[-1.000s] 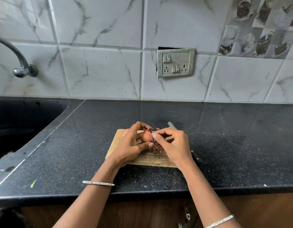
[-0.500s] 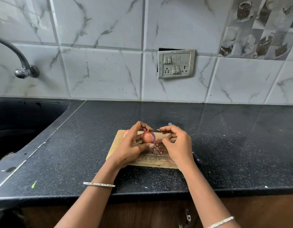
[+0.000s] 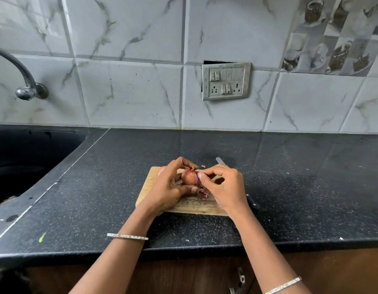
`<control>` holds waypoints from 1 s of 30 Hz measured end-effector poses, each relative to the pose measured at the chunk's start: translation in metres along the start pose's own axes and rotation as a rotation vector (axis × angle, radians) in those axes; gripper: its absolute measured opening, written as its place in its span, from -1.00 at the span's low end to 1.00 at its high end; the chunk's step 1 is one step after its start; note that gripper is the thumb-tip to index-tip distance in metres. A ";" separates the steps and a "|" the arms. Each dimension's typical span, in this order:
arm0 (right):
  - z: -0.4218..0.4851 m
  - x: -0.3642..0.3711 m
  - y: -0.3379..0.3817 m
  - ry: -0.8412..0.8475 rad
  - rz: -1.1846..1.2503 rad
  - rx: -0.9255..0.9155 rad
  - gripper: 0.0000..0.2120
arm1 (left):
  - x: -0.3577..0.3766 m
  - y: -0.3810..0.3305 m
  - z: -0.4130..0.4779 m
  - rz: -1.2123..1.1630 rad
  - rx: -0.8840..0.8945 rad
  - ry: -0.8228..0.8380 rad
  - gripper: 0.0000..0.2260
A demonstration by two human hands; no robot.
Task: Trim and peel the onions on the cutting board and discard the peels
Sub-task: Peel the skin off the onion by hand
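A small red onion [image 3: 189,177] with brown skin is held just above the wooden cutting board [image 3: 149,181]. My left hand [image 3: 169,187] grips it between thumb and fingers. My right hand [image 3: 224,187] pinches at the onion's right side, where purple flesh shows. Loose peel scraps [image 3: 205,193] lie on the board under the hands. A second onion [image 3: 161,169] peeks out behind my left hand, mostly hidden. A knife lies to the right of the board, its blade tip [image 3: 219,160] and black handle [image 3: 252,202] showing past my right hand.
The board sits on a black speckled counter [image 3: 300,187]. A dark sink [image 3: 24,166] lies at the left with a tap [image 3: 24,85] above it. A switch panel [image 3: 226,81] is on the tiled wall. A small peel bit [image 3: 203,166] lies behind the board.
My right hand drew away to the right from the onion half a second ago, and now its fingertips are back on the onion's right side. My left hand keeps its hold.
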State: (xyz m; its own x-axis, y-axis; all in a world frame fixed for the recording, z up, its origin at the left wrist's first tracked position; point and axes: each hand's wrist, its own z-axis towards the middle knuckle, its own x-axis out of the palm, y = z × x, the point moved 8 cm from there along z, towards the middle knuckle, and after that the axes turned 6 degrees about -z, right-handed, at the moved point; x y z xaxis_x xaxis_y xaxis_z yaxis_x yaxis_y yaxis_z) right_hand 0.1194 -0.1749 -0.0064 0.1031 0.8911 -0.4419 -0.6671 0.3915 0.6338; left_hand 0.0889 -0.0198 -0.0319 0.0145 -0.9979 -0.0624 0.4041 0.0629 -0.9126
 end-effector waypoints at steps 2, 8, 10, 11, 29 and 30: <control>0.000 -0.001 -0.001 -0.002 -0.009 0.009 -0.95 | 0.000 0.000 0.000 0.001 -0.005 -0.002 -0.58; 0.000 0.003 -0.001 -0.032 -0.127 -0.014 -0.90 | 0.002 -0.001 -0.001 -0.007 -0.013 0.005 -0.57; 0.000 0.004 0.000 -0.042 -0.173 -0.019 -0.86 | 0.002 -0.002 -0.001 -0.004 -0.007 0.001 -0.57; 0.000 0.004 0.000 -0.042 -0.182 -0.019 -0.85 | 0.002 -0.003 -0.001 -0.003 -0.006 -0.001 -0.57; -0.001 -0.009 -0.018 -0.154 -0.188 0.184 -0.92 | -0.003 -0.007 0.000 0.024 0.018 -0.055 -0.54; -0.001 -0.010 -0.020 -0.158 -0.192 0.205 -0.92 | -0.004 -0.007 0.000 0.018 0.021 -0.064 -0.54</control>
State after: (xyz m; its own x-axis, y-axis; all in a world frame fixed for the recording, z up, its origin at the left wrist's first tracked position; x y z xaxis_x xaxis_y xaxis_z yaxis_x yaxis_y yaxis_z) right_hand 0.1308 -0.1923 -0.0152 0.3370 0.8146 -0.4721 -0.4632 0.5800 0.6701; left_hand 0.0857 -0.0166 -0.0252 0.0799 -0.9954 -0.0526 0.4220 0.0816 -0.9029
